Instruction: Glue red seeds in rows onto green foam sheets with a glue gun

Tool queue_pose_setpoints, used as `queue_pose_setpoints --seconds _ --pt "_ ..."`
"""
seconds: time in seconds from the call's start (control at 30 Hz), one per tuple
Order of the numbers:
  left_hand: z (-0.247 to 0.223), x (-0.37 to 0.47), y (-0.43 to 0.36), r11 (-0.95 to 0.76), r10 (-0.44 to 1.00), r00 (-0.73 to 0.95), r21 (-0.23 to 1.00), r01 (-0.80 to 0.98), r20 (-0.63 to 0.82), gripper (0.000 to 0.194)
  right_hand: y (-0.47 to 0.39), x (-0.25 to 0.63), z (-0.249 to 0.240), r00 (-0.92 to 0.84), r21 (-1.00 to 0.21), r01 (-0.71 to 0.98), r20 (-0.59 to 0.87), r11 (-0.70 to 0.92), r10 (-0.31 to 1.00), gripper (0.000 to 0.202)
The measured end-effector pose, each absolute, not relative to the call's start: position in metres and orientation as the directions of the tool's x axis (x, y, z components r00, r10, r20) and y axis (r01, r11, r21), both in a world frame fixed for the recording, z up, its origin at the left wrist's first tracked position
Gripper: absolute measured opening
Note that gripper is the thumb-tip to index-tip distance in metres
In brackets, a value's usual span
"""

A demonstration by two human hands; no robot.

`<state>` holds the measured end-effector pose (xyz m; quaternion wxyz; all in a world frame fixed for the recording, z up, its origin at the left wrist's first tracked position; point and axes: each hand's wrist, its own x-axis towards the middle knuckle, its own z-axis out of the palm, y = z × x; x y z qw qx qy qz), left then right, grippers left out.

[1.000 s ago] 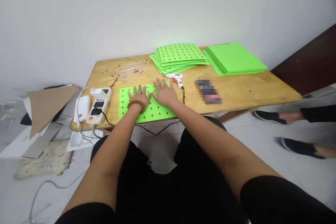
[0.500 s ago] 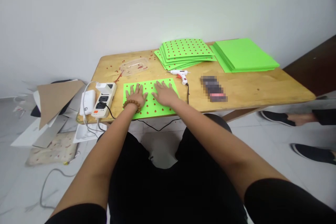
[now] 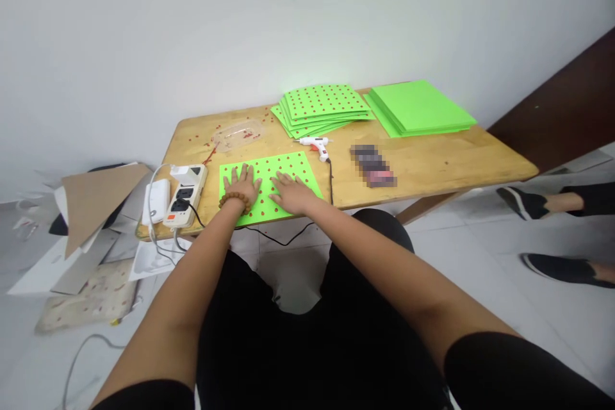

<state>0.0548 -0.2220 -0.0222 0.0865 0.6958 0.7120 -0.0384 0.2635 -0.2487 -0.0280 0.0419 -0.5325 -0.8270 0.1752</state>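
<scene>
The bench [image 3: 432, 166] bears the dotted green sheet [image 3: 266, 182] at its near edge, left of middle — a hard inward pull could drag it over. Counted: one bench; one plain stack [image 3: 423, 106] toward the far right corner; one dotted stack [image 3: 327, 101] by the far edge; one such sheet; the left hand [image 3: 243, 188] and right hand [image 3: 295, 195], two, flat on it, fingers spread; one glue gun [image 3: 318, 143] — just beyond.

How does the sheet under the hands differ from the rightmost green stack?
The sheet is red-dotted; the stack is plain on top. The sheet looks single; the stack is many-layered. The sheet lies under the left hand and right hand; the stack sits farther back on the table, untouched. Both are bright green.
</scene>
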Motion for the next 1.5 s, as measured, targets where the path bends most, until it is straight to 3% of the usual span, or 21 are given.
queue_pose_setpoints --seconds 0.2,0.37,0.57,0.67,0.9,1.13,1.5 --pt "-0.016 0.056 -0.221 0.029 0.983 -0.019 0.049 0.998 -0.181 0.083 -0.241 0.282 -0.028 -0.307 -0.3 0.917 -0.107 0.264 0.946 0.088" --pt "-0.006 0.065 -0.239 0.024 0.981 -0.015 0.049 0.999 -0.193 0.083 -0.247 0.281 -0.032 -0.309 -0.283 0.92 -0.095 0.272 0.946 0.087" --pt "-0.019 0.081 -0.286 -0.142 0.979 0.144 0.027 0.99 -0.146 0.077 -0.24 0.284 -0.031 -0.313 -0.261 0.924 -0.104 0.278 0.944 0.086" --pt "-0.025 0.085 -0.293 -0.145 0.979 0.15 0.047 0.988 -0.141 0.075 -0.231 0.28 -0.024 -0.322 -0.251 0.926 -0.138 0.282 0.937 0.087" --pt "-0.016 0.068 -0.276 -0.156 0.969 0.176 0.122 0.98 -0.173 0.071 -0.247 0.257 -0.032 -0.427 -0.257 0.881 -0.066 0.398 0.902 0.075" --pt "-0.017 0.011 -0.254 -0.035 0.989 0.052 0.121 0.992 -0.14 0.076 -0.242 0.258 -0.031 -0.423 -0.28 0.88 -0.095 0.383 0.901 0.073" --pt "-0.029 0.012 -0.257 -0.027 0.99 0.037 0.074 0.997 -0.138 0.077 -0.216 0.254 -0.021 -0.275 -0.346 0.898 0.04 0.272 0.961 0.033"
